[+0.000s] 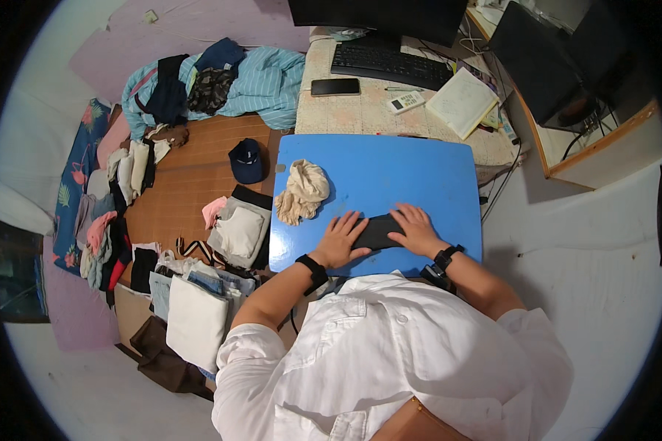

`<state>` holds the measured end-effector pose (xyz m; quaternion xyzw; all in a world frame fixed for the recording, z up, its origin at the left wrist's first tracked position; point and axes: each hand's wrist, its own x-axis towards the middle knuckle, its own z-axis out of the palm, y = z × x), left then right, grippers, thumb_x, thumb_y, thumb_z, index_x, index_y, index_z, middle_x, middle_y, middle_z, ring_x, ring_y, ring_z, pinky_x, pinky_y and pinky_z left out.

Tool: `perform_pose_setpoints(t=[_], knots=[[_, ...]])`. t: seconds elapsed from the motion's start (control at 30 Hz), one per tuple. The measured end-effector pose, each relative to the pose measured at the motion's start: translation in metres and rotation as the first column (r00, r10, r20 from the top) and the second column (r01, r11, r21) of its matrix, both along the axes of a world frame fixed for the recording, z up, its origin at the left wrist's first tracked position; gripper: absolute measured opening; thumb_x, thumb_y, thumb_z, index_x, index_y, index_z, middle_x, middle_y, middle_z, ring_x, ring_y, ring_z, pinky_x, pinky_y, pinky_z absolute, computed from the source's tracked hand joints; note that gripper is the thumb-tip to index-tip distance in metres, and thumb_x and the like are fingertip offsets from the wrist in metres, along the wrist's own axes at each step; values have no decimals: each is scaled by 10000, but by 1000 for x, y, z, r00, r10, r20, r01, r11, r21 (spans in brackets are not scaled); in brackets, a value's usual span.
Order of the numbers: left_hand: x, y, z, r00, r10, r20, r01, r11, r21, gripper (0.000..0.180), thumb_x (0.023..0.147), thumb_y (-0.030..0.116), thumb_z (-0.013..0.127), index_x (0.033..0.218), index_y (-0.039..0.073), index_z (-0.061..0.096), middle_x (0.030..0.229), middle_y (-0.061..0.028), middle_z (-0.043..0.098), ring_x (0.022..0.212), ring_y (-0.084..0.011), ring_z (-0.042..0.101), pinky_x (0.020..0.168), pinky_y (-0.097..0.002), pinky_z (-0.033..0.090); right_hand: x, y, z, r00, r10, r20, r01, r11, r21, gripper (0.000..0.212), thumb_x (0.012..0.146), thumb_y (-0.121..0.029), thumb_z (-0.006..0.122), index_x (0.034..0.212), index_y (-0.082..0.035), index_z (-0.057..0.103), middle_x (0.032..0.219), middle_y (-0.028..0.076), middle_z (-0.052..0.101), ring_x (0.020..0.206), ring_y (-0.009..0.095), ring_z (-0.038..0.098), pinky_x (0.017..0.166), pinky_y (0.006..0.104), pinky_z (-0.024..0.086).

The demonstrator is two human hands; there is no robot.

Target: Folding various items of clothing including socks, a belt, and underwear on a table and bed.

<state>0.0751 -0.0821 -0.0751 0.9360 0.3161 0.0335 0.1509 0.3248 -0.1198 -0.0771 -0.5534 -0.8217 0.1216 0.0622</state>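
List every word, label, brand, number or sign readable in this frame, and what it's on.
Nothing legible to quote.
Dark cap: pale mark on front, too small.
Keyboard: key legends too small.
White handheld device: markings too small.
Open notebook: faint marks, unreadable.
Phone: dark screen, no text visible.
Dark folded cloth under the hands, beige cloth: no text visible.

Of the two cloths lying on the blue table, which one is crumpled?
The beige cloth near the left edge of the blue table. It is bunched up, whereas the black cloth lies flat, touched by the left hand and right hand.
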Motion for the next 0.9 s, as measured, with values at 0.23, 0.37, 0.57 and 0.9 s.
perform_pose_setpoints(t=[0.23, 0.37, 0.57, 0.9], knots=[[-24, 22, 5, 958, 257, 129, -196, 912, -361, 615, 797, 498, 515, 1081, -48, 497, 1093, -227, 488, 1032, -361, 445, 894, -375, 372, 34, -13, -21, 693, -658, -295, 533, 743, -404, 813, 691, -495, 654, 1226, 47, 368, 1189, 209, 441, 1073, 325, 449, 885, 387, 382], [-3, 29, -6, 942, 318, 105, -219, 823, -525, 695, 678, 510, 645, 1092, -29, 497, 1079, -235, 482, 990, -356, 464, 868, -389, 389, 27, -7, -48, 602, -643, -473, 362, 748, -557, 571, 711, -254, 711, 1126, 50, 462, 1000, 118, 575, 883, 180, 561, 761, 309, 464], [0, 12, 2, 918, 397, 5, -254, 597, -761, 866, 583, 461, 757, 1212, -10, 391, 1135, -245, 475, 1022, -333, 491, 864, -364, 412, 7, -10, 4, 348, -785, -513, 107, 577, -810, 433, 675, -85, 718, 1050, 18, 527, 963, 91, 593, 870, 164, 563, 776, 287, 460], [-54, -39, 38, 724, 683, 95, -263, 400, -878, 643, 641, 339, 759, 1101, -4, 469, 967, -152, 569, 877, -203, 556, 735, -296, 456, -67, 47, 50, 465, -342, -816, -330, 788, -519, 466, 683, -34, 692, 1085, 1, 458, 1004, 63, 545, 939, 145, 521, 799, 275, 437]])
